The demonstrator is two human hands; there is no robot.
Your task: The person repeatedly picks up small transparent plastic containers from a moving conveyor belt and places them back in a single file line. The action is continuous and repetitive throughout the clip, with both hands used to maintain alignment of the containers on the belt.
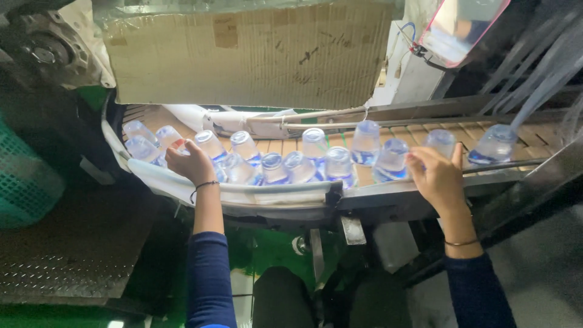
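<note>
Along the curved end of the slatted conveyor (291,146), clear plastic water cups are crowded upside down w/ sealed ends showing blue. Left hand (190,161) is laid over the cluster at the left bend, fingers curled onto a cup w/ a reddish tint (172,137); whether it is actually clasped or only touched cannot be told. Right hand (438,177) is spread, fingers loose & not closed on anything, fingertips resting against a cup (390,160) just beside the metal guide rail (504,165). Dark sleeves & thin wristbands are seen on both arms. A cardboard sheet (249,54) is hung above the belt; a white padded rim (243,194) lines the near edge; a green plastic crate (24,182) sits off to the left. Step judged: cups being gathered/sorted at the belt end, approx. mid-flow, many still on the belt. Next move would call for a firm closing of fingers round single cups w/o knocking neighbours over, since they stand touching.
</note>
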